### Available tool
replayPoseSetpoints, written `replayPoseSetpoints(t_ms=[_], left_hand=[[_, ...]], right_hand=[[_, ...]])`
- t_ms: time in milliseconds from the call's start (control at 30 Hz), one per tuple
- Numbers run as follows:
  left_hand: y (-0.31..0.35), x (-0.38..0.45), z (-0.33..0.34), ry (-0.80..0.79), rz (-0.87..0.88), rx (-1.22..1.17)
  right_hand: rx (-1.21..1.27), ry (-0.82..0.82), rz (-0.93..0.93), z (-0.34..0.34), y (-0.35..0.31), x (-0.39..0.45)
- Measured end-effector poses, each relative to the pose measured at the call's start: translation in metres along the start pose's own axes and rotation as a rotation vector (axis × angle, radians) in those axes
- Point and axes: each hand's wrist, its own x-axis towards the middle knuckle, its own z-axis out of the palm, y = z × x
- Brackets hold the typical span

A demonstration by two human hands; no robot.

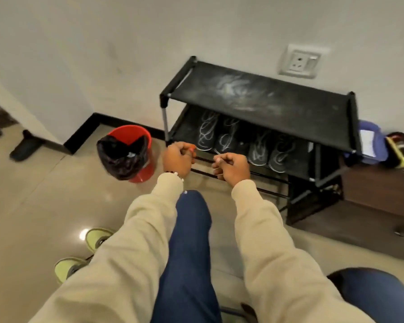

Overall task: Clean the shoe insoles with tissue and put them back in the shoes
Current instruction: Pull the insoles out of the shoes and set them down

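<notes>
My left hand [179, 159] and my right hand [231, 165] are stretched out side by side in the air, fingers curled in, and I see nothing held in either. Just beyond them stands a black shoe rack [266, 101] against the wall. Its middle shelf carries two pairs of black shoes with white lines, one pair on the left [216, 134] and one on the right [269, 148]. A pair of yellow-green shoes [98, 237] lies on the floor at my lower left, partly hidden by my left sleeve.
A red bin [126, 152] with a black liner stands left of the rack. To the rack's right are a brown cabinet [371, 194] and a blue bundle [369, 141]. A dark slipper [25, 148] lies by the far-left wall corner. My legs in blue trousers fill the lower middle.
</notes>
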Motion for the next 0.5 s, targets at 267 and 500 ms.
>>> replayPoseSetpoints(t_ms=[267,500], left_hand=[[0.012,-0.007,0.127,-0.302,-0.286,-0.145],[-0.008,0.027,0.208,-0.280,-0.421,-0.097]], right_hand=[[0.109,0.371,0.209,-0.100,0.057,0.029],[0.116,0.646,0.449,-0.146,0.110,0.087]])
